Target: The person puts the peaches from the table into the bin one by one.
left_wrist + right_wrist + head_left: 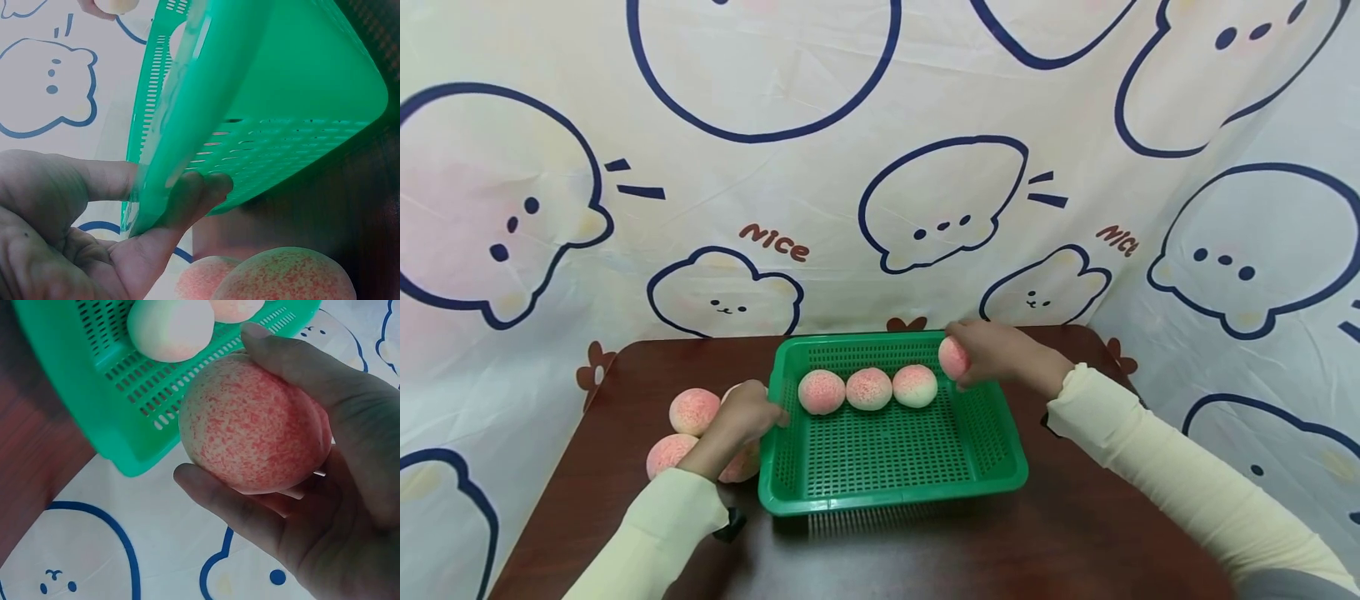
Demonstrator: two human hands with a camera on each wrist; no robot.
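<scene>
Fingers of the right hand (325,487) grip a round speckled peach (253,422); left hand (75,237) pinches the perforated plastic basket (262,106).

Right hand (1000,354) grips peach (952,358) over green basket (891,487); left hand (743,417) at rim.

head cam high, facing fwd/down, wrist cams close-up, all share green basket (895,454)

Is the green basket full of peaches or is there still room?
Still room. The green basket holds only three peaches in a row at the back; its front is bare. The right hand holds a fourth peach.
</scene>
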